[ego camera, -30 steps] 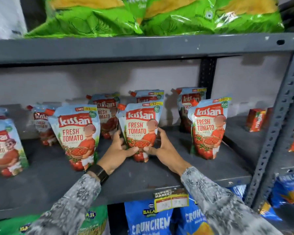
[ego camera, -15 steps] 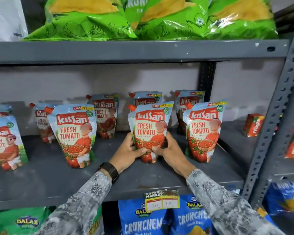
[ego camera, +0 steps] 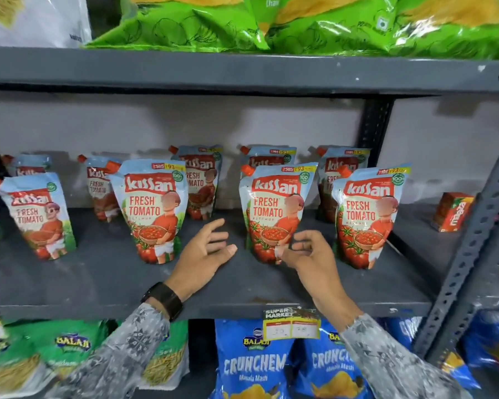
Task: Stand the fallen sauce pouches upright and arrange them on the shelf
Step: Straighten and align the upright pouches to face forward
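My left hand [ego camera: 206, 251] hangs over the grey shelf [ego camera: 104, 280] with its grip wide apart: fingers spread and loosely curled, thumb out toward the middle pouch [ego camera: 274, 214], holding nothing. A bare strip of shelf shows between that thumb and the pouch, so it touches neither the pouch nor, as far as I can tell, the shelf board. A dark watch [ego camera: 163, 299] sits on that wrist above a grey patterned sleeve [ego camera: 118, 349].

My right hand [ego camera: 308, 256] is just in front of the middle pouch's lower right corner. Its grip is also apart, fingers bent in a loose curl with the thumb and forefinger close to the pouch's bottom edge. Whether a fingertip brushes the foil there I cannot tell; nothing is clamped.

The middle pouch stands upright on the shelf, label facing me, orange cap at its upper left. To its left, past my left hand, another pouch [ego camera: 152, 211] stands upright, and further left a third [ego camera: 38, 216] leans a little. To the right of the middle pouch a fourth [ego camera: 368, 217] stands upright, near but apart. Behind the middle pouch more pouches [ego camera: 267, 158] stand in a back row against the wall. Well right of it sits a small red carton [ego camera: 452, 211].
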`<state>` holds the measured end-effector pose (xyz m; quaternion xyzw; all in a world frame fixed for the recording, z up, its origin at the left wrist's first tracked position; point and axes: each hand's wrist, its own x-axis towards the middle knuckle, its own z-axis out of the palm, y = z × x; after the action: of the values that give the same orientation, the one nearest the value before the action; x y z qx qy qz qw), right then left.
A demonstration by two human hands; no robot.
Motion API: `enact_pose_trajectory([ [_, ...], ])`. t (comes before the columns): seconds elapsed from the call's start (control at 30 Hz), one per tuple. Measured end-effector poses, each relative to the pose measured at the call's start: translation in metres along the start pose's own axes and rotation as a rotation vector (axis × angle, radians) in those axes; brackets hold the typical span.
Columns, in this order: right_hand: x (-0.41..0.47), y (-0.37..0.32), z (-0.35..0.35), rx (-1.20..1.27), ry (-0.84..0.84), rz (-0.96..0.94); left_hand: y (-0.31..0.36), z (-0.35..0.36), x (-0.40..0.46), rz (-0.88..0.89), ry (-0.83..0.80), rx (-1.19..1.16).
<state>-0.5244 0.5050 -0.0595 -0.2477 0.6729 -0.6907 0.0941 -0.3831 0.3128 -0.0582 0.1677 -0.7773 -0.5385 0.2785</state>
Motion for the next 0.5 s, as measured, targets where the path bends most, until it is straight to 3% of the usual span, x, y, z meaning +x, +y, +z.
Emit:
enact_pose_trajectory([
  [0.13, -0.016, -0.011, 0.055, -0.011, -0.156, -0.068, -0.004, -0.051, -0.019, 0.059, 0.118, 0.018],
  [0.27, -0.018, -0.023, 0.129, -0.077, -0.303, -0.145, -0.014, -0.112, -0.031, 0.110, 0.412, -0.039],
  [0.33, -0.012, -0.026, 0.161, -0.102, -0.327, -0.146, -0.018, -0.144, -0.029, 0.083, 0.473, -0.029],
  [0.5, 0.005, -0.030, 0.207, -0.042, -0.370, -0.074, -0.028, -0.191, -0.002, -0.032, 0.152, -0.058],
])
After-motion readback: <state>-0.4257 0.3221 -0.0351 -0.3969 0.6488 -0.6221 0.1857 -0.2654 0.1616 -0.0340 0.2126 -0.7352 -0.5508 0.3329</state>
